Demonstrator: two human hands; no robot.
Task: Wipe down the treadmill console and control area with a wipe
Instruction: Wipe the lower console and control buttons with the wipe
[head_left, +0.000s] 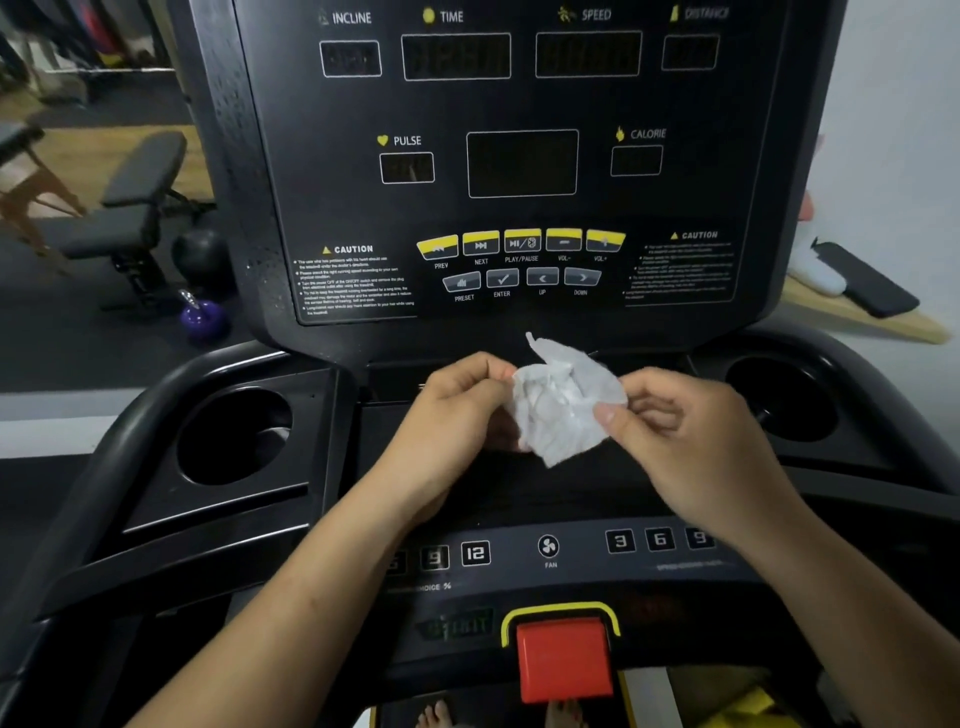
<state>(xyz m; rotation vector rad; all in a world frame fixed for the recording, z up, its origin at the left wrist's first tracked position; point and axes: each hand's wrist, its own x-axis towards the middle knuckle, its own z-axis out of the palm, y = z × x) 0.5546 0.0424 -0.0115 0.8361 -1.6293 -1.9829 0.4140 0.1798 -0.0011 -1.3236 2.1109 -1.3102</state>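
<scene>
Off to my far left a black weight bench (137, 202) stands on the gym floor, with a dark kettlebell (200, 249) and a smaller purple one (205, 319) near its foot. Closer in, the left cup holder (234, 436) of the treadmill sits sunk into the black tray. My left hand (452, 410) is closed, thumb and fingers pinching the left edge of the wipe (563, 402), which hangs crumpled and white in the air between both hands, in front of the console's lower edge and above the dark control area. Behind it rises the console (519, 156), its display windows unlit, with a row of yellow-topped media buttons (522, 243) and the grey menu keys below them. Nearer to me lie the fan button (548, 546) and the red safety key (566, 657) in its yellow frame. My right hand (685, 421) is closed too, thumb and forefinger gripping the wipe's right edge. Further right is the right cup holder (784, 397).
</scene>
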